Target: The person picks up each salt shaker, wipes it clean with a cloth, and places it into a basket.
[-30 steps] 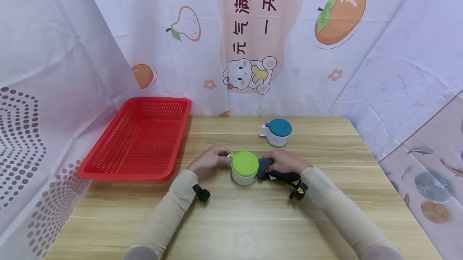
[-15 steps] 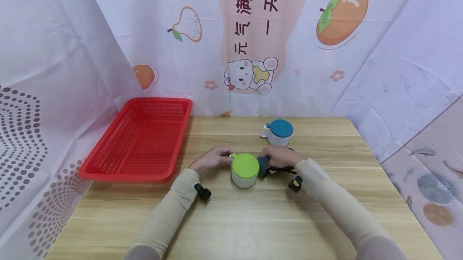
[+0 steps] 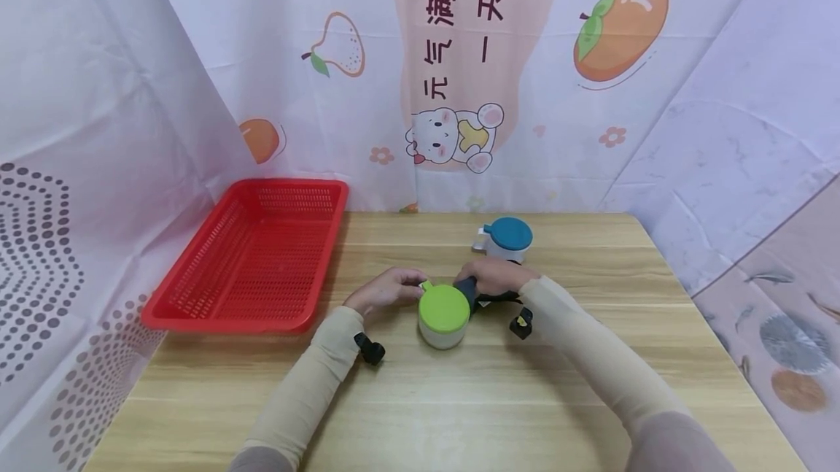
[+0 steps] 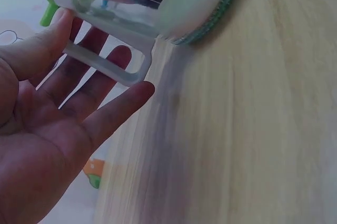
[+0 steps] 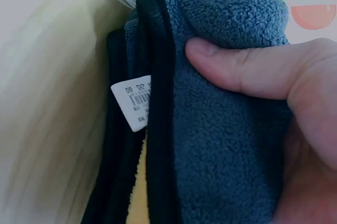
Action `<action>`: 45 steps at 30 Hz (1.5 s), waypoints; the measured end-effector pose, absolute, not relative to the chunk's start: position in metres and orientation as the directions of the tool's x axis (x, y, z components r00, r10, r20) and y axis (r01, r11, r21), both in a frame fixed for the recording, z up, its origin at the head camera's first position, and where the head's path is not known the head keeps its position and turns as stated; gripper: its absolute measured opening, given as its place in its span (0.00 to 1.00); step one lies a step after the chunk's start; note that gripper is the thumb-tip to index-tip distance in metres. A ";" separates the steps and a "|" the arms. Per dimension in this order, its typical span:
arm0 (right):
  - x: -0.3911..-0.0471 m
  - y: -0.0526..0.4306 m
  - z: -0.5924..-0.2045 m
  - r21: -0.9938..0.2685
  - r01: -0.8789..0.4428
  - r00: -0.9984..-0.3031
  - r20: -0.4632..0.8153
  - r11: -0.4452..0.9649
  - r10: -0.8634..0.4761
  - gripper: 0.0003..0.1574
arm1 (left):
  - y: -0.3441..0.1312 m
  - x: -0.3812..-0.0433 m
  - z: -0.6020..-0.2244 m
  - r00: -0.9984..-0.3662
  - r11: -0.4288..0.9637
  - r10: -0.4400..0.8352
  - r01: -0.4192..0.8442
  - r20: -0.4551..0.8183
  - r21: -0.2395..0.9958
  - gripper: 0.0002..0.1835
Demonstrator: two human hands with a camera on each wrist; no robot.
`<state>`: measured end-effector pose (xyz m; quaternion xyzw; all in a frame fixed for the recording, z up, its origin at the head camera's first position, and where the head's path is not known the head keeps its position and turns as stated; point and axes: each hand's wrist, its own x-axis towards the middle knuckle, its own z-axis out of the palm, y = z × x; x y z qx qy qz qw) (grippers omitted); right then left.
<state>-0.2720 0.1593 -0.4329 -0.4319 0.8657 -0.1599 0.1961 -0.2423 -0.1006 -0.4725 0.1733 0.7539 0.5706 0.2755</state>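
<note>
A white seasoning jar with a green lid [image 3: 444, 308] is in the middle of the head view, over the wooden table. My left hand [image 3: 390, 291] pinches its handle [image 4: 105, 68] between thumb and fingers; the left wrist view shows the clear side of the jar beyond the handle. In my right hand [image 3: 496, 276] is a folded dark blue-grey towel [image 5: 226, 145], gripped with the thumb flat on top. The towel's folded edge lies right at the jar's right side. A white label [image 5: 132, 103] and a yellow layer show along the towel's folds.
Behind my right hand stands a second jar with a blue lid [image 3: 511, 233], partly covered by that hand. A red plastic basket [image 3: 230, 326] sits at the table's left. Printed curtains [image 3: 367, 114] hang behind the table and at both sides.
My right hand has moved left and away from me with the towel, along the jar's right side. The green-lidded jar has shifted slightly towards me; my left hand stays at its handle.
</note>
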 end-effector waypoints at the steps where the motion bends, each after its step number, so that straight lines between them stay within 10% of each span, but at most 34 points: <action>1: -0.273 0.157 -0.433 -0.444 -0.690 -0.544 -0.204 0.572 -0.814 0.24 | -0.100 -0.243 -0.473 -0.784 0.289 0.580 -0.055 -0.221 0.956 0.17; 45: -0.297 0.113 -0.421 -0.420 -0.646 -0.506 -0.388 0.637 -0.770 0.21 | -0.098 -0.248 -0.475 -0.765 0.308 0.608 -0.018 -0.212 0.951 0.16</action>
